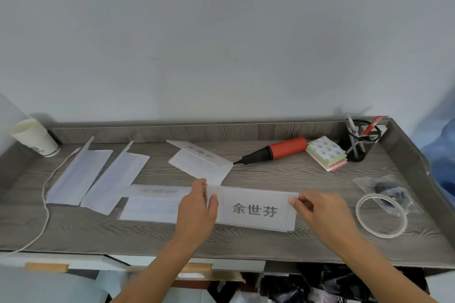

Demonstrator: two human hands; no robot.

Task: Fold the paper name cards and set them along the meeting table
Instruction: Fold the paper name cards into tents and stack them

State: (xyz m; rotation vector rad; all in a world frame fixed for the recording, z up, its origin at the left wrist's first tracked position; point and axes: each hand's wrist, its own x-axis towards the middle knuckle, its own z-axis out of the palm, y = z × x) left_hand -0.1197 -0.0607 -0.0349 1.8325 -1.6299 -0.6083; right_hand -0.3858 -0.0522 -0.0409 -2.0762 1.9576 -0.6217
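Observation:
A folded white name card [256,209] with three printed characters stands near the front of the grey wooden table [270,174]. My left hand [197,209] pinches its left end and my right hand [317,209] pinches its right end. Another folded card [152,204] lies just left of it. Two folded cards [81,174] [115,179] lie side by side at the left. A further card [202,160] with print stands behind the held one.
A paper cup [34,138] stands at the back left, with a white cable [46,204] running forward. A red and black hand pump [273,150], sticky notes [326,152], a pen holder [359,140], a tape roll [381,214] and a plastic bag [386,189] occupy the right.

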